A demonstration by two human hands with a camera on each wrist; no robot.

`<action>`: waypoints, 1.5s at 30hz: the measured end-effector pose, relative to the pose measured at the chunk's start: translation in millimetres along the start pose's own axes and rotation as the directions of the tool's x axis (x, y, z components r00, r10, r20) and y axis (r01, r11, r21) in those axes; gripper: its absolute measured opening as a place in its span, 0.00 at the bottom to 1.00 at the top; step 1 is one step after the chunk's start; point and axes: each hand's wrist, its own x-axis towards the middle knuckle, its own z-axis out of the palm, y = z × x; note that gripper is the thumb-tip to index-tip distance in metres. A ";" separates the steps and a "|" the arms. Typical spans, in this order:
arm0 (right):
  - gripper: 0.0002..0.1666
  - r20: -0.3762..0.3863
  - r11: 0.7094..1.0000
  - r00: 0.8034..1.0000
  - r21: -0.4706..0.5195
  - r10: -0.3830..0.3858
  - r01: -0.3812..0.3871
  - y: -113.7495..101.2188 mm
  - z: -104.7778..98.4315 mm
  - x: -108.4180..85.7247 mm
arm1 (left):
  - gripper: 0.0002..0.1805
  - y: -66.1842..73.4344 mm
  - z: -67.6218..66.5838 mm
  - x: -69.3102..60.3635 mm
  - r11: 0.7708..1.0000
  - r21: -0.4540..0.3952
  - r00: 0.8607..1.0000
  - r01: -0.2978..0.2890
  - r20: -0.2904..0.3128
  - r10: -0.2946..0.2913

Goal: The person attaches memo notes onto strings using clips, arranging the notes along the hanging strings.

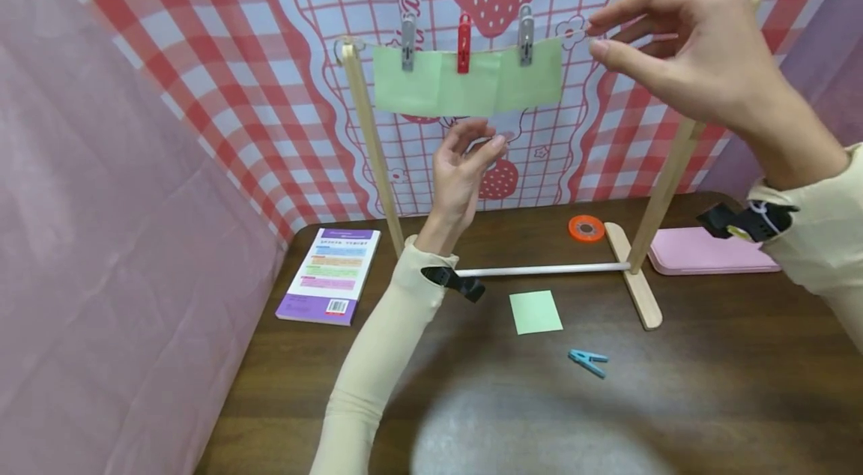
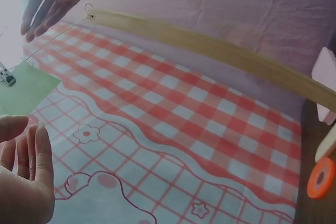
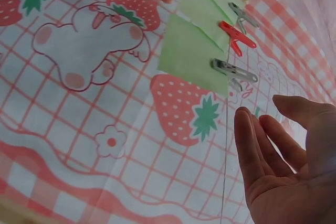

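Three green paper squares (image 1: 468, 89) hang side by side on a string, held by a grey clip (image 1: 407, 44), a red clip (image 1: 464, 44) and another grey clip (image 1: 526, 37). Just below the papers is my left hand (image 1: 461, 171), fingers loosely bent and holding nothing. My right hand (image 1: 701, 48) is beside the string, right of the papers; in the right wrist view this hand (image 3: 286, 156) has its fingers spread from the thumb, nothing between them. On the table lie a loose green square (image 1: 536, 312) and a blue clip (image 1: 588, 361).
A wooden stand with a left post (image 1: 369, 138), a right post (image 1: 664, 194) and a white crossbar (image 1: 539, 270) carries the string. A book (image 1: 330, 276) lies at left, an orange ring (image 1: 586, 228) behind the crossbar, and a pink case (image 1: 715, 250) at right.
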 end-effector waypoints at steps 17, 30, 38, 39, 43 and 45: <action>0.17 0.109 0.999 0.994 -0.040 0.027 -0.022 34.5 6.9 -68.0 | 0.20 -12.1 -34.8 -37.9 0.953 0.291 0.992 0.083 0.069 -0.107; 0.22 0.195 0.997 0.981 -0.082 0.013 0.003 69.7 24.2 -122.9 | 0.23 -17.8 -68.4 -77.3 0.851 0.480 0.949 0.212 0.106 -0.296; 0.23 0.229 0.997 0.973 -0.075 0.022 -0.005 87.6 37.1 -156.9 | 0.23 -28.3 -80.4 -101.0 0.755 0.581 0.901 0.303 0.084 -0.426; 0.23 0.237 0.998 0.971 -0.059 0.032 -0.019 89.1 38.8 -161.0 | 0.23 -29.7 -81.7 -103.6 0.745 0.589 0.895 0.312 0.081 -0.439; 0.22 0.271 0.997 0.960 -0.027 0.076 -0.072 95.3 47.4 -176.4 | 0.24 -33.4 -86.8 -112.0 0.717 0.610 0.879 0.337 0.068 -0.471; 0.21 0.290 0.997 0.954 -0.021 0.083 -0.080 99.3 52.0 -184.7 | 0.25 -35.2 -89.3 -114.9 0.704 0.624 0.874 0.338 0.069 -0.481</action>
